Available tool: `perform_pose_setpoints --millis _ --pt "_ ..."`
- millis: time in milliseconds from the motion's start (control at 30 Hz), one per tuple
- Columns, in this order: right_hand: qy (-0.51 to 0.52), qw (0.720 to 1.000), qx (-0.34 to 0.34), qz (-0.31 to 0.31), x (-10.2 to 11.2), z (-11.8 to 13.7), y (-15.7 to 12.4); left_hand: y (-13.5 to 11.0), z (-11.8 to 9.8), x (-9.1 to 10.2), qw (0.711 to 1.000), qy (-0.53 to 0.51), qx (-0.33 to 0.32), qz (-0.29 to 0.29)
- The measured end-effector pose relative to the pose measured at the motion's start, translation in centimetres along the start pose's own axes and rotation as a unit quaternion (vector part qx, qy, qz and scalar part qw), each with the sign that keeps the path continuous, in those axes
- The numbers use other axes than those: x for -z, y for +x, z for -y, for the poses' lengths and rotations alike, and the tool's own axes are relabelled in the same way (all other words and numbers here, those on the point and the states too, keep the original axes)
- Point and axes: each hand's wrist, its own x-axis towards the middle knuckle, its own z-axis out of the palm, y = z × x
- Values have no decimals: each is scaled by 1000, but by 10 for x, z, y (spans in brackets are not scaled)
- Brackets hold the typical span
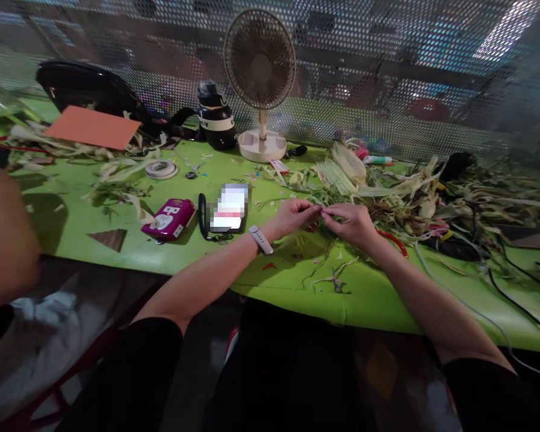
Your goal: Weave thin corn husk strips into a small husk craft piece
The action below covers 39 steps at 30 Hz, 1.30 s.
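Observation:
My left hand (293, 215) and my right hand (351, 221) meet over the green table (369, 294), fingertips pinched together on a thin strip of dried husk (323, 209). Both hands are closed in a pinch. A pale watch band sits on my left wrist (260, 239). Just behind my hands lies a loose heap of pale husks and green stems (387, 192). Small husk scraps (335, 279) lie on the table in front of my hands. A red-handled tool (393, 240) shows beside my right wrist.
A small desk fan (260, 84) stands at the back by a perforated screen. A phone (228, 209), a magenta power strip (168, 219), a tape roll (161, 169), a dark bottle (215, 119) and an orange card (92, 127) lie left. Cables (499, 282) run right. Another person's arm (4, 234) is at far left.

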Motion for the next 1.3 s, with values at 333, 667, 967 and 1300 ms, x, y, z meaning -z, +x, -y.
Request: perform_pose_setpoints --millis 333,667,967,1300 --pt "-192 975 106 41 1 6 -1 -2 -3 1 998 -17 52 7" --pt "-384 904 178 61 -5 19 -5 -2 -5 0 983 -126 114 -69" --pt "-212 973 91 8 -14 9 -10 4 2 3 981 -175 67 -58" --pt "-2 997 -42 -67 -8 14 -5 0 2 4 990 -117 59 -51"
